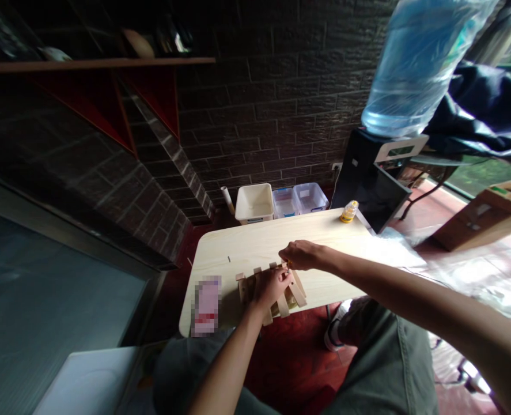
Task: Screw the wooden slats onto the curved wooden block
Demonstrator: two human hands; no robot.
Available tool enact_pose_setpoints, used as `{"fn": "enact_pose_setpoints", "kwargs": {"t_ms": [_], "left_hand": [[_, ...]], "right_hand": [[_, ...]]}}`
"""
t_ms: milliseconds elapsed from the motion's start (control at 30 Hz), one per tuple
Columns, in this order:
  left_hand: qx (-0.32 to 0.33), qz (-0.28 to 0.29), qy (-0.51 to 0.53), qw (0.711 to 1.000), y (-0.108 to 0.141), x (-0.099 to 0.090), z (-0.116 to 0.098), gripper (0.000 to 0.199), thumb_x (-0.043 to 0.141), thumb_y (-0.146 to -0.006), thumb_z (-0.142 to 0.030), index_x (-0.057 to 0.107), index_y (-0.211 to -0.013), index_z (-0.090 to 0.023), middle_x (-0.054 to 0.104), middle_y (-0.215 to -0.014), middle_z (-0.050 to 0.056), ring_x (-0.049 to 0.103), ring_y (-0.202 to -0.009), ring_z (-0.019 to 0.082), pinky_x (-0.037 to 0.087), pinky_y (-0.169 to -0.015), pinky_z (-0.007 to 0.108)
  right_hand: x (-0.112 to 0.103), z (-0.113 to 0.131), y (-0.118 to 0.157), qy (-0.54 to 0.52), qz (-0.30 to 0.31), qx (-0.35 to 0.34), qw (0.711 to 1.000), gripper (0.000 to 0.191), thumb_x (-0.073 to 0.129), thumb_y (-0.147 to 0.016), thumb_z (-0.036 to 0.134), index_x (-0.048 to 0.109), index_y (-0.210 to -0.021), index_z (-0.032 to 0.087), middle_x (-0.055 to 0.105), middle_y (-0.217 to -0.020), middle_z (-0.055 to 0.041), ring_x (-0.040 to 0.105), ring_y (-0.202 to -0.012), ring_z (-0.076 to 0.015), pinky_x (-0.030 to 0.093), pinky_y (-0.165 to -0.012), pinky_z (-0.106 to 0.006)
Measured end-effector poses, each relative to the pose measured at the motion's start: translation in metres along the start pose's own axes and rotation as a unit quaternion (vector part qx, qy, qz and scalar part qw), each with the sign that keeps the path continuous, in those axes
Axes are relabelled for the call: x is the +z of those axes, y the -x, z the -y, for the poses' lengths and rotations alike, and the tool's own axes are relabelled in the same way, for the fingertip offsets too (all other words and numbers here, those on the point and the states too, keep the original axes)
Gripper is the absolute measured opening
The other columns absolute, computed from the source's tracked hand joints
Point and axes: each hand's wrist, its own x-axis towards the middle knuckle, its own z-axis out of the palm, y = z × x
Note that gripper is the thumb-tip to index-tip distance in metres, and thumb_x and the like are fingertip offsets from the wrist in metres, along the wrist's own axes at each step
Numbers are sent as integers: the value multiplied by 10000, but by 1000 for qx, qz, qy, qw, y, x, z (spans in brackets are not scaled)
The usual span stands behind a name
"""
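Observation:
A light wooden slatted piece [298, 288], with several curved slats, lies near the front edge of the pale table [324, 230]. My left hand [272, 285] rests over it, with thumb and fingers pinched at its right part; what is between the fingertips is too small to make out. Just beyond, my right hand [302, 253] is closed in a fist close to the left fingertips. A bit of orange shows below that fist, but the thing it grips is mostly hidden. On the table further left lies a small dark metal piece [228, 259].
A blurred pink flat item [207, 305] lies at the table's left end. A clear container with yellow parts [349, 211] stands at the far right corner. Behind the table are a cream bin [254, 203], clear boxes [310, 197] and a water dispenser [363, 178].

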Motion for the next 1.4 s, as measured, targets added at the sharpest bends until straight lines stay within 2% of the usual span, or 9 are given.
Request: {"fn": "enact_pose_setpoints", "kwargs": {"t_ms": [200,500,600,733,867,1067,1233,1400], "left_hand": [[4,4,27,1000,-2,1,3,227,554,-893,-342,725,-942,-200,590,-599,-17,479,-533,99,292,-571,232],[-16,12,11,1000,-2,-1,0,217,553,-887,-345,718,-922,-208,580,-608,-25,486,-563,99,288,-570,231],[-12,10,0,1000,-1,-1,-2,223,546,-892,-349,718,-897,-208,573,-606,-24,471,-554,97,268,-562,236],[-8,11,-2,1000,0,-1,-4,229,537,-901,-349,718,-909,-209,564,-605,-22,454,-542,96,257,-560,240],[-17,13,-9,1000,1,-1,-5,251,537,-904,-358,714,-860,-187,577,-625,-5,470,-569,105,274,-577,243],[-8,15,-13,1000,0,-1,-2,227,546,-900,-346,718,-899,-198,593,-642,-2,484,-569,109,271,-576,245],[-3,12,-23,1000,-2,3,3,240,540,-901,-360,722,-908,-204,589,-626,-4,487,-564,113,260,-572,250],[6,7,-18,1000,-2,5,5,249,541,-897,-360,700,-797,-197,592,-619,-6,503,-569,111,268,-574,248]], "right_hand": [[8,-10,-6,-12,7,-4,1000,285,582,-849,267,661,-1074,111,712,-973,-149,680,-869,-243,463,-649,-267],[1,-8,-10,-15,28,40,999,340,608,-821,298,668,-1052,56,705,-975,-191,677,-871,-253,463,-632,-263],[-5,-2,-1,-12,28,44,999,353,597,-824,273,645,-1113,76,695,-1019,-191,682,-855,-256,457,-597,-263],[-7,3,8,-5,16,12,1000,297,574,-839,209,638,-1119,137,708,-995,-151,687,-842,-248,443,-590,-264],[0,5,6,8,-3,-8,1000,240,531,-867,182,648,-1075,154,718,-938,-134,683,-834,-236,442,-618,-271],[4,-1,1,-4,2,-26,1000,229,559,-874,229,649,-1063,138,712,-925,-125,668,-791,-210,420,-615,-259],[16,-10,-3,-4,-10,-26,1000,237,587,-874,273,643,-1047,121,702,-957,-120,655,-822,-201,422,-654,-254],[28,-12,-4,-12,-23,-4,1000,260,592,-873,299,630,-1062,124,696,-972,-120,664,-851,-218,435,-668,-261]]}}
